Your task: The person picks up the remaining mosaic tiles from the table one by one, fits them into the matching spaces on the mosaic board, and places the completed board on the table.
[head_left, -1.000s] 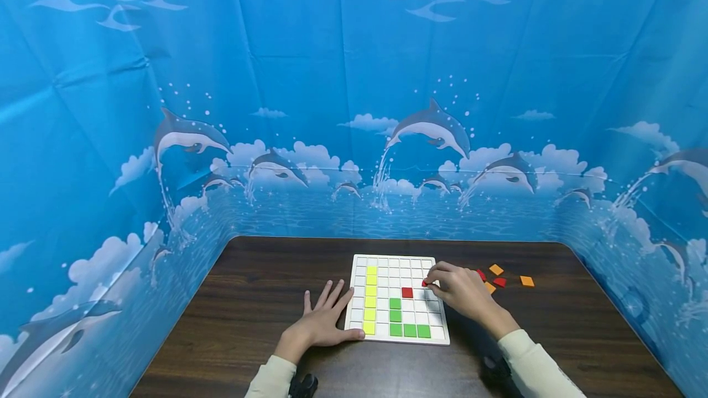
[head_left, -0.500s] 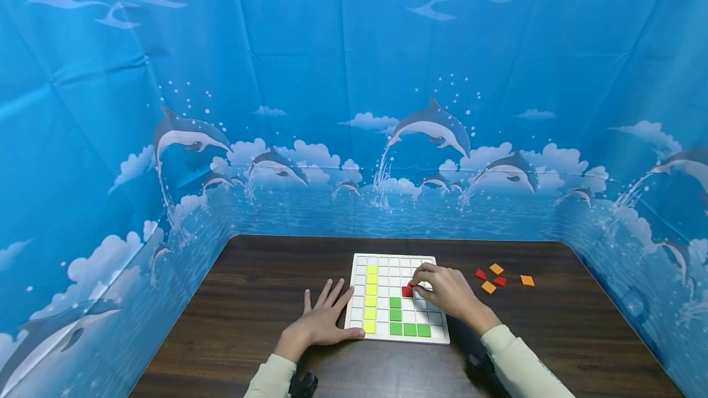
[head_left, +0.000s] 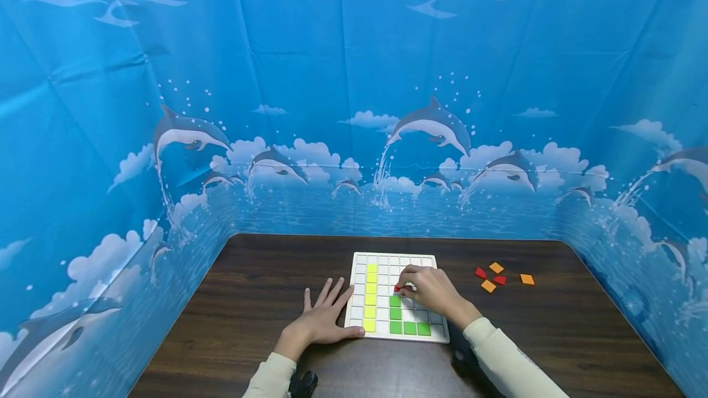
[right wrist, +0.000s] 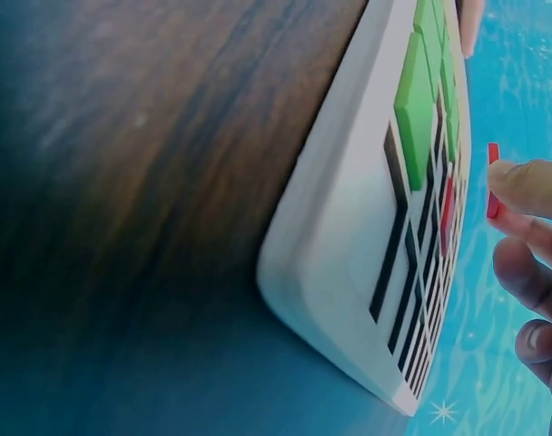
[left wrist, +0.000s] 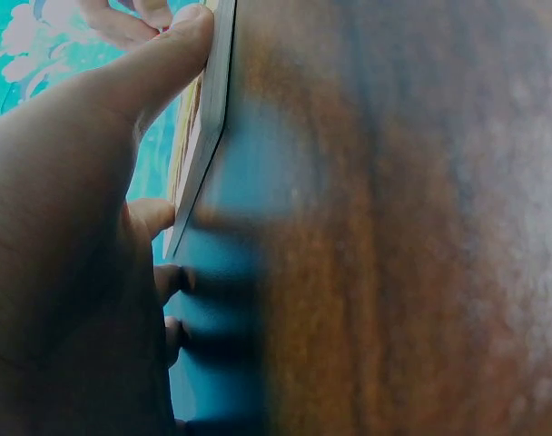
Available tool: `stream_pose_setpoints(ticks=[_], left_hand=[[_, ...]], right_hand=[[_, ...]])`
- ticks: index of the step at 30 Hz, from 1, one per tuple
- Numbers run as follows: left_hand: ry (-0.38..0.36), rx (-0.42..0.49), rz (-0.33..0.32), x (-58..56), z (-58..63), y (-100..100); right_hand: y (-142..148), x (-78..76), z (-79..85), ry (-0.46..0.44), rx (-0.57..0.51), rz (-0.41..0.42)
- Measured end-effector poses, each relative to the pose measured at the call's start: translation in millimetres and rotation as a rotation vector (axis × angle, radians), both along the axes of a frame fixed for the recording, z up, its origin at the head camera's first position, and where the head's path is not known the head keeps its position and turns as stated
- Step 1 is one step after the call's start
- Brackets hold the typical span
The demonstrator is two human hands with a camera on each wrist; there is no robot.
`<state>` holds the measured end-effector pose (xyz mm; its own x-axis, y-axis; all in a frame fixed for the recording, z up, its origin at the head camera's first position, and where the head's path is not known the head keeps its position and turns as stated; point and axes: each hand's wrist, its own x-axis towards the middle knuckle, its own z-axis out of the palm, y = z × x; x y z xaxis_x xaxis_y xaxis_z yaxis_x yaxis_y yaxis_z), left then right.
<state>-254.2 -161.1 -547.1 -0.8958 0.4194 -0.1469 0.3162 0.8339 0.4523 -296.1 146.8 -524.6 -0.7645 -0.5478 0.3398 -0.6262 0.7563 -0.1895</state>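
Observation:
A white gridded board (head_left: 383, 312) lies on the table with a column of yellow tiles (head_left: 370, 300) and an L of green tiles (head_left: 395, 315). My left hand (head_left: 319, 322) is spread flat at its left side, fingertips at the edge and the thumb (left wrist: 172, 56) on the near-left corner. Over the middle of the board, thumb and forefinger of my right hand (head_left: 430, 288) pinch a small red square tile (right wrist: 493, 180), held on edge just above the green column. Another red tile (right wrist: 447, 215) sits in the grid, hidden behind the right hand in the head view.
To the right of the board, loose orange tiles (head_left: 527, 279) and red tiles (head_left: 480, 273) lie on the dark wood table (head_left: 265, 281). A blue curtain printed with dolphins (head_left: 354, 109) surrounds the table's far side and both ends.
My right hand has moved left across the board with the pinched red tile, passing over the red tile in the grid, which it now covers in the head view. The left hand has stayed put.

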Motion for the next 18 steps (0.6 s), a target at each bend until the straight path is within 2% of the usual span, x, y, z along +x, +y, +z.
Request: stream_pose_setpoints(ticks=[4,6,8,11,18], left_hand=[[0.017,0.009,0.008,-2.7,-7.2,-1.1],[0.013,-0.012,0.009,-2.3,-4.6,-0.1],[0.021,-0.029,0.009,-4.6,-8.7,-0.5],[0.012,-0.04,0.004,-3.4,-4.4,0.2],[0.021,0.004,-0.017,-1.2,-2.4,-2.3]], right_hand=[[-4.3,-2.9,-2.7,-0.016,0.02,0.008],[-5.9,-3.5,-3.7,-0.026,0.027,0.014],[-7.0,-3.9,-4.8,-0.038,0.033,0.016],[-7.9,-4.4,-4.7,-0.053,0.038,0.024],[-5.4,-2.7,0.2,-0.109,0.023,0.1]])
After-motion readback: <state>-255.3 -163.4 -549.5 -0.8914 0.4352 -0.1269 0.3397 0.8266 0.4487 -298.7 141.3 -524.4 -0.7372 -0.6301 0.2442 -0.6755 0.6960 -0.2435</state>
